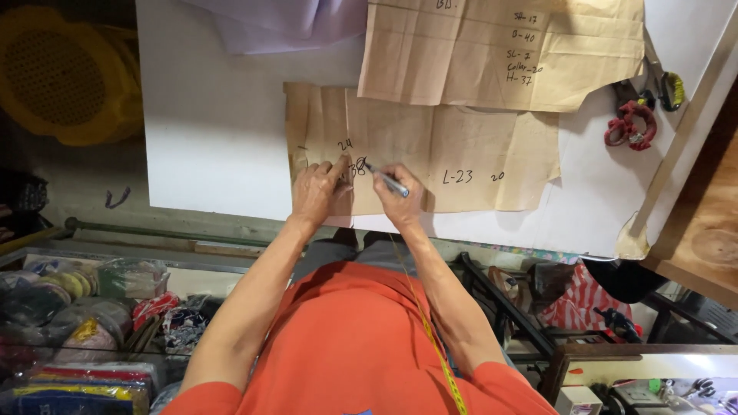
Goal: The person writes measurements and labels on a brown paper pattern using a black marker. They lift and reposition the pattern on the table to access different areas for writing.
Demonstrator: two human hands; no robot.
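Yellow measuring tape (434,338) hangs down the orange shirt, nearest us. Right hand (398,198), grip pinched round a marker pen (387,181), tip on the brown paper pattern piece (430,150). Just left of that grip, left hand (319,190) presses flat, fingers spread, on the same sheet on the white worktop (215,131). Beyond the grip, a second brown sheet (492,50); far right, red-handled scissors (630,123)

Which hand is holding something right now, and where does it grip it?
The right hand holds a pen by its rear barrel, tip on the brown paper pattern. The left hand holds nothing; it presses flat on the paper.
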